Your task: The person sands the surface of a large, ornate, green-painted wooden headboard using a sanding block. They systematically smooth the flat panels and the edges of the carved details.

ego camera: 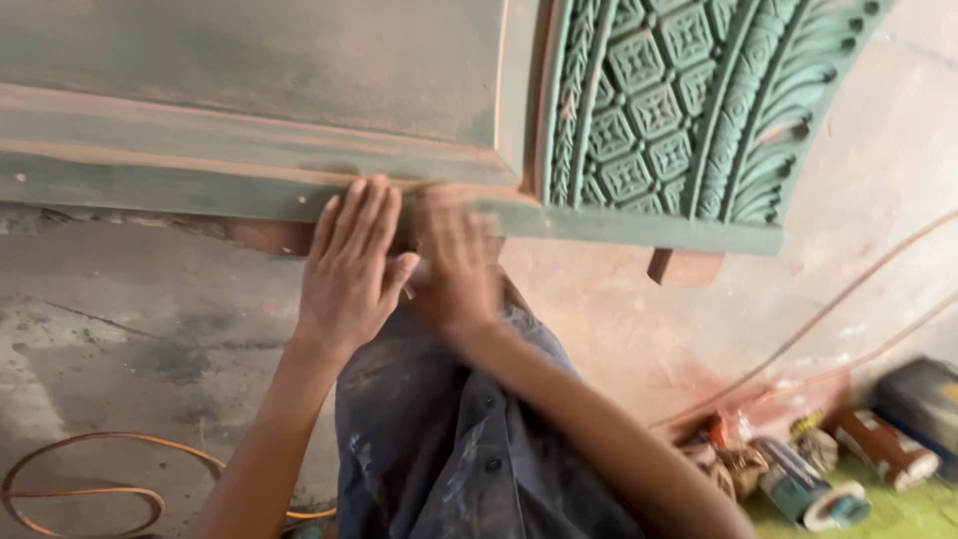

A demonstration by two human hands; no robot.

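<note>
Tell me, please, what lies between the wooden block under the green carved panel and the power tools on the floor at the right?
In the head view, only bare dusty floor crossed by thin cables lies between the wooden block and the power tools.

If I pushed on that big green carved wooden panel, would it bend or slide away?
Probably neither. The green carved panel looks like thick moulded wood, so likely stiff and heavy. It rests on wooden blocks, so a hard shove might shift it. Both hands, left and right, press its lower edge, and it shows no bending. The carving could chip if knocked.
</note>
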